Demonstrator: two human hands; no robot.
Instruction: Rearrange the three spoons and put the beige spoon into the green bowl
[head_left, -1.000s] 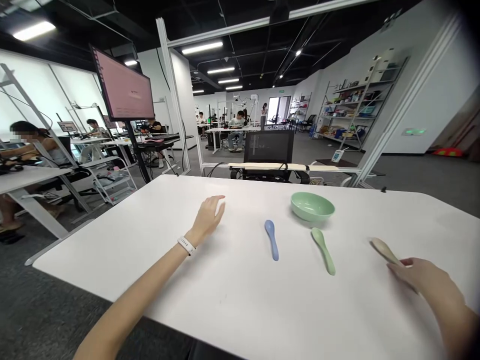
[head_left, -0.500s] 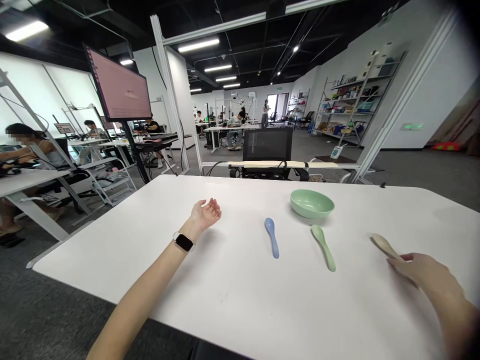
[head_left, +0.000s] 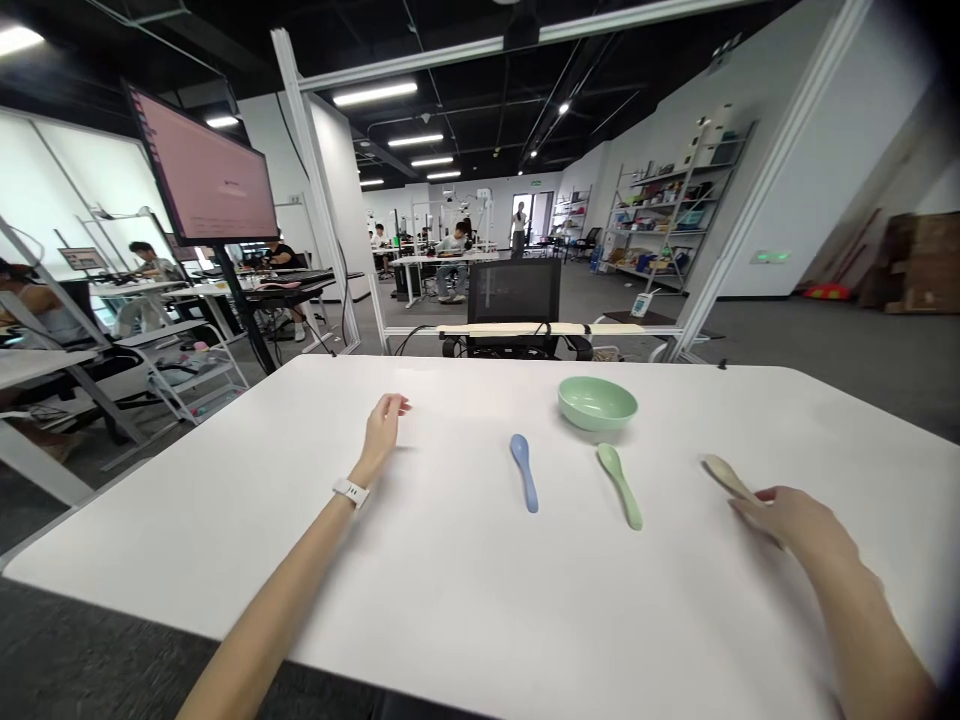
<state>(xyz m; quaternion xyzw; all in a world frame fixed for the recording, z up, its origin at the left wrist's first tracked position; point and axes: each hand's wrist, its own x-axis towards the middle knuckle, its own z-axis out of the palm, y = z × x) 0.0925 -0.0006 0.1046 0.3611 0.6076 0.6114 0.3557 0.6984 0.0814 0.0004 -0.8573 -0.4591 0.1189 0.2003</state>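
Observation:
My right hand [head_left: 795,520] grips the handle of a beige spoon [head_left: 726,472] at the right of the table; fingers cover part of the handle. Its bowl end points away to the left. To the left of this spoon lies a light green spoon [head_left: 621,487], and beyond that a blue spoon [head_left: 524,472]. A green bowl [head_left: 598,404] stands upright just behind the green spoon. My left hand [head_left: 384,425] is over the left part of the table with nothing in it, its fingers loosely bent and the thumb side turned up. A watch strap [head_left: 351,491] circles that wrist.
All of this is on a white table [head_left: 450,590]. A black mesh chair [head_left: 514,290] stands past its far edge, behind a low crossbar. A monitor [head_left: 206,170] rises at the left, and shelves [head_left: 667,215] stand farther back. Other people sit at distant desks.
My left hand has rolled over from palm up, with its fingers now more bent. My right hand still holds the beige spoon. The view has turned rightward, shifting everything left in the picture.

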